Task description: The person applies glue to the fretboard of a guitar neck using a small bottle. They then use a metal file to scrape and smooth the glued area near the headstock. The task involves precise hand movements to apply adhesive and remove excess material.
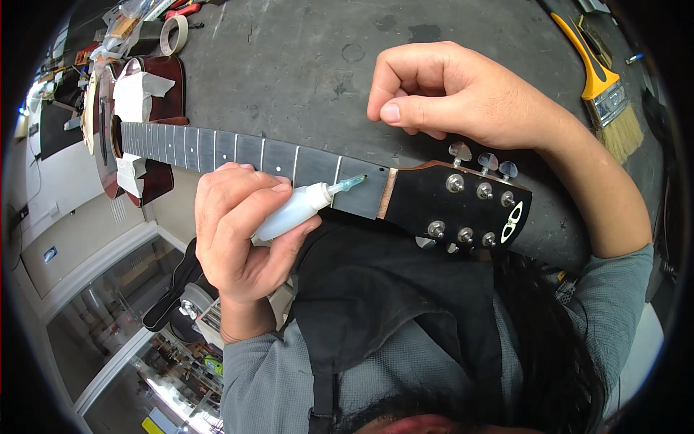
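My left hand [242, 228] is wrapped round a small whitish squeeze bottle [293, 212] with a translucent blue-green nozzle [348, 184]. The nozzle's tip is at a small dark spot on the dark fretboard [246, 149] of a guitar, near the end by the headstock; I cannot tell if it touches. A bare wood-coloured strip [387, 194] lies between fretboard and black headstock [448, 199], which carries metal tuning posts and no strings. Beyond the headstock, my right hand [455, 94] is raised over the bench, its fingers curled with nothing showing in them.
The guitar's dark red body [155, 94], with white paper pieces on it, is at the left. A tape roll [173, 35] stands among clutter at the far left. A yellow-handled brush [603, 90] lies at the right on the dark workbench [289, 65].
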